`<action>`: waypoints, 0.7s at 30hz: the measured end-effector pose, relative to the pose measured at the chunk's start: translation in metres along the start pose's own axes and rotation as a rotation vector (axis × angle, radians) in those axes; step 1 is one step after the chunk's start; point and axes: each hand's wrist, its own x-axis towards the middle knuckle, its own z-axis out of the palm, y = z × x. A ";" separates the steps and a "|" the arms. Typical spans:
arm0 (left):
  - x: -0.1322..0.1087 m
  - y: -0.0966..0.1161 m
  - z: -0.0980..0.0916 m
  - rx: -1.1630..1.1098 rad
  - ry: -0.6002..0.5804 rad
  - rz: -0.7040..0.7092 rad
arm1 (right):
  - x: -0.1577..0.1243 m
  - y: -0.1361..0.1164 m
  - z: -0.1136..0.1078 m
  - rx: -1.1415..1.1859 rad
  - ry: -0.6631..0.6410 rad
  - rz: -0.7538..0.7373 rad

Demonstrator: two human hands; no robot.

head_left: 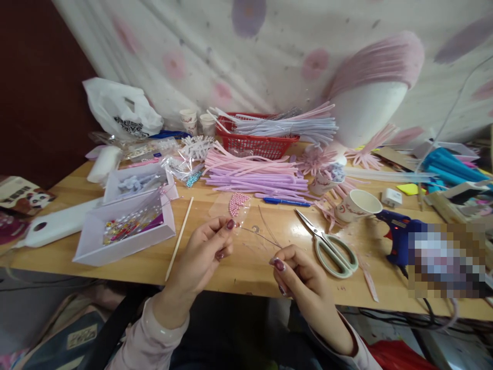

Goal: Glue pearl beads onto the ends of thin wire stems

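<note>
A thin wire [262, 237] runs between my two hands above the front of the table. My left hand [208, 252] is closed, thumb and forefinger pinching near one end of the wire; a tiny pinkish spot shows by the fingertips, too small to name. The other end is pinched in my right hand [304, 280], its fingers curled. Just beyond the left fingertips lies a clear bag of pink beads [238, 204]. Scissors [327, 245] with pale green handles rest beside my right hand, blades slightly apart. A second loose wire [265, 218] lies on the wood.
Left stand white boxes [127, 246] of small parts and a thin stick [179, 239]. Behind are pink and purple pipe cleaners [254, 180], a blue pen [287, 202] and a red basket [265, 148]. Rightward are a paper cup [358, 205] and a blue glue gun [398, 231].
</note>
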 end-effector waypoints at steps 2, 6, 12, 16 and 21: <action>0.000 0.001 -0.001 -0.084 -0.008 -0.050 | 0.000 0.001 0.000 0.109 0.107 -0.106; 0.000 0.001 -0.005 -0.282 -0.019 -0.164 | 0.002 -0.006 -0.002 0.388 0.522 -0.331; 0.001 0.008 -0.004 -0.553 -0.069 -0.464 | 0.006 -0.012 -0.004 0.415 0.559 -0.300; 0.001 0.018 -0.005 -0.532 -0.030 -0.474 | 0.007 -0.009 -0.003 0.397 0.521 -0.237; 0.009 0.036 -0.007 -0.552 0.082 -0.230 | 0.008 -0.010 -0.003 0.419 0.490 -0.221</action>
